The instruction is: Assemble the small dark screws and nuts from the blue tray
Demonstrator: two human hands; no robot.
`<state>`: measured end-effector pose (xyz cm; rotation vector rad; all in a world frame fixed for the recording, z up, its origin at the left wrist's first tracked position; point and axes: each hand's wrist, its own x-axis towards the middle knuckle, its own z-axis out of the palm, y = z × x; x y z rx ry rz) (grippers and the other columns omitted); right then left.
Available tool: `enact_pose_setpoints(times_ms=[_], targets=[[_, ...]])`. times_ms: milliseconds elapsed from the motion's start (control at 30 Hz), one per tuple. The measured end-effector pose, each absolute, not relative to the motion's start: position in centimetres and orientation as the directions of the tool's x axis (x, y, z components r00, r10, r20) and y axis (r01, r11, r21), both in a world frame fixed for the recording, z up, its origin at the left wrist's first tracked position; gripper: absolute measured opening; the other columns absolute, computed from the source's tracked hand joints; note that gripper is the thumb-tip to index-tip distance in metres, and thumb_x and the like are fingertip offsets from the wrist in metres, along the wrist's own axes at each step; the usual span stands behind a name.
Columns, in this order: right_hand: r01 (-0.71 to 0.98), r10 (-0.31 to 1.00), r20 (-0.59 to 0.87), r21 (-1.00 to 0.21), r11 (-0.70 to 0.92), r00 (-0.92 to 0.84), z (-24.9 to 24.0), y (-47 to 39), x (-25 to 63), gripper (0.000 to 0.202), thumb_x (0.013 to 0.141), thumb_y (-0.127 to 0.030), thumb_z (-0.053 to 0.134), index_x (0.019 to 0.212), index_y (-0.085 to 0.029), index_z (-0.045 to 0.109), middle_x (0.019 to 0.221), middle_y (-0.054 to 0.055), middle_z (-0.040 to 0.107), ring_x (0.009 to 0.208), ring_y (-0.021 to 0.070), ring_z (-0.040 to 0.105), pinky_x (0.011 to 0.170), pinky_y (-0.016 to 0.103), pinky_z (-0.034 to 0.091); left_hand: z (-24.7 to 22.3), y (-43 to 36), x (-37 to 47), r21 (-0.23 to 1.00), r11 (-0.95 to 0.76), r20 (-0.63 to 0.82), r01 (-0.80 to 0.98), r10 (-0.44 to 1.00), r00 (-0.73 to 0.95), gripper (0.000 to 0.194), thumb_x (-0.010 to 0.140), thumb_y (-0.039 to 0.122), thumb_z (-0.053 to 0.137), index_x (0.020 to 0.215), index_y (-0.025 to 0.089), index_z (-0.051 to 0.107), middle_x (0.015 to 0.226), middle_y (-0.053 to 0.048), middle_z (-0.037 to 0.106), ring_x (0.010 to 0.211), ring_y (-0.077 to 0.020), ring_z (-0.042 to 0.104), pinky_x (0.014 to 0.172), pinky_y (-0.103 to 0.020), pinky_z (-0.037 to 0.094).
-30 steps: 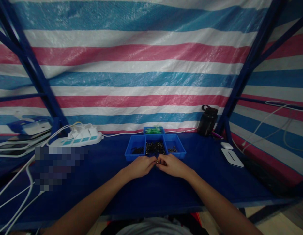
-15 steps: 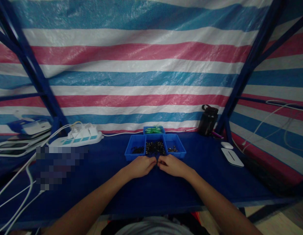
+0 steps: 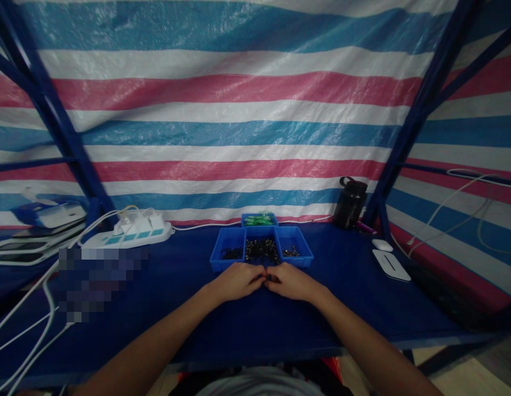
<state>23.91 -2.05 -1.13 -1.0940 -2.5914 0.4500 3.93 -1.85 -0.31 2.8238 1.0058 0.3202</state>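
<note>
My left hand [image 3: 240, 281] and my right hand [image 3: 291, 281] meet fingertip to fingertip just in front of the blue trays. Both are closed in a pinch, and whatever lies between the fingers is too small and hidden to name. Beyond them, the middle blue tray [image 3: 259, 233] holds many small dark and shiny parts [image 3: 261, 250]. Small black pieces [image 3: 232, 253] lie in the left blue tray [image 3: 225, 237]. A few small metallic pieces [image 3: 291, 251] are in the right blue tray [image 3: 294, 236]. Behind stands another blue tray with green items [image 3: 258, 220].
A white power strip [image 3: 129, 237] with plugs and cables sits at the left, near stacked devices [image 3: 28, 247]. At the back right stands a dark bottle [image 3: 351, 204]. A white flat box [image 3: 391, 265] lies on the right of the blue table [image 3: 255, 335]. Striped sheeting [image 3: 238, 132] hangs behind.
My hands have come slightly closer, so their fingertips now touch where a small gap showed before. The trays and other things stay in place.
</note>
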Motion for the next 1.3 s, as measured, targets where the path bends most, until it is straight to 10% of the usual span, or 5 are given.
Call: enact_pose_setpoints(times_ms=[1300], targets=[[0.639, 0.737, 0.158, -0.401, 0.656, -0.658, -1.36, -2.04, 23.91, 0.012, 0.084, -0.025, 0.053, 0.08, -0.015, 0.059, 0.067, 0.003, 0.063, 0.059, 0.0134, 0.056, 0.052, 0.022, 0.03, -0.12, -1.81, 3.91, 0.213, -0.804, 0.17, 0.555, 0.589, 0.79, 0.016, 0.092, 0.024, 0.045, 0.098, 0.021, 0.06, 0.09, -0.001, 0.065, 0.082, -0.0152, 0.062, 0.07, -0.02, 0.041]])
